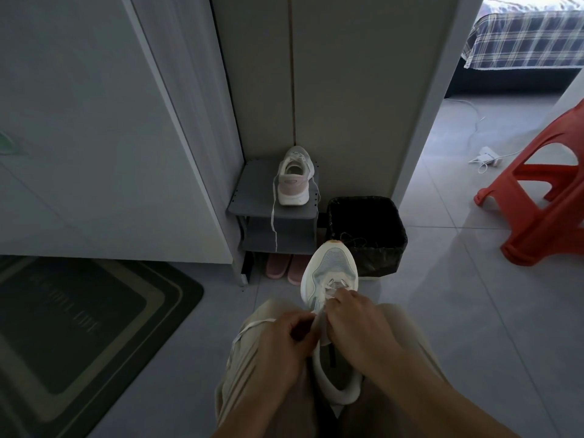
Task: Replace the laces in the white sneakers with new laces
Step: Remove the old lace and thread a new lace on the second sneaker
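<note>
A white sneaker (330, 267) lies on my lap between my knees, toe pointing away. My left hand (279, 346) pinches a flat white lace (252, 325) that runs left over my thigh. My right hand (354, 317) has its fingertips curled at the eyelets, pinching the lace near the tongue. The second white sneaker (294, 177), with a pink heel, stands on a small grey shoe rack (249, 191), heel toward me, and a white lace (273, 222) hangs from it over the rack's front edge.
A black bin (368, 229) stands right of the rack, just beyond the toe. Pink slippers (286, 268) sit under the rack. A red plastic stool (543, 191) is on the right, a dark mat (79, 324) on the left. A charger and cable (485, 154) lie on the tiles.
</note>
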Tool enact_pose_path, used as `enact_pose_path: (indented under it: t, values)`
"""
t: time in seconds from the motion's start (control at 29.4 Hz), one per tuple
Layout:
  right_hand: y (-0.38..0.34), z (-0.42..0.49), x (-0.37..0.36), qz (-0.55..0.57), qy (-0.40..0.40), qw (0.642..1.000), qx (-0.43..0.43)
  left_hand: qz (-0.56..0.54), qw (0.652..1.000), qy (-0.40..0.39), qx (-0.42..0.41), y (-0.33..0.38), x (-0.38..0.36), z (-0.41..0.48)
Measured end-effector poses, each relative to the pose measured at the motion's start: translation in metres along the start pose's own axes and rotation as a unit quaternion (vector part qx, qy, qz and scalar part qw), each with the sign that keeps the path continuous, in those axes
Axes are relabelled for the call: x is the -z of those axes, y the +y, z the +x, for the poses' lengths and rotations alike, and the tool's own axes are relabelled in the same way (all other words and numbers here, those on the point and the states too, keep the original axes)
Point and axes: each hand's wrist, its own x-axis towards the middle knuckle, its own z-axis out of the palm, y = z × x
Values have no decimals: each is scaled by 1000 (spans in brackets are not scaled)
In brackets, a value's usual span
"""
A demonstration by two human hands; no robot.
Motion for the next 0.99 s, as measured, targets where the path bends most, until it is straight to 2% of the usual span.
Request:
enact_pose_path:
  t: [0.17,0.24,0.34,0.51,0.58,0.65,0.71,0.78,0.85,0.88,0.92,0.99]
  values:
    - [5,2,1,73,1,997,0,63,998,15,-19,-2,-5,-3]
    - [6,4,-5,65,12,998,-16,53,998,30,-18,-2,-5,-4]
    - [11,6,-11,121,16,992,-22,37,999,38,-8,2,4,1]
    - [15,4,-12,138,-2,990,-12,14,999,-38,6,20,14,14]
    - [19,4,-7,163,11,987,-3,37,999,-34,2,17,17,14]
    - [33,7,1,220,39,975,-20,17,1000,15,9,11,32,12]
    - [51,9,8,261,85,960,-62,-106,990,88,39,7,60,5]
    - [67,7,11,289,125,942,-115,-192,965,166,63,-4,97,-4]
    - [75,3,8,306,130,933,-137,-265,935,222,76,-41,151,-15]
    - [76,1,6,310,123,933,-134,-315,921,199,111,-69,172,-19]
    - [76,-1,2,311,107,936,-128,-345,899,222,154,-116,196,-26]
    - [74,-4,-3,313,67,941,-106,-278,900,268,204,-233,251,-16]
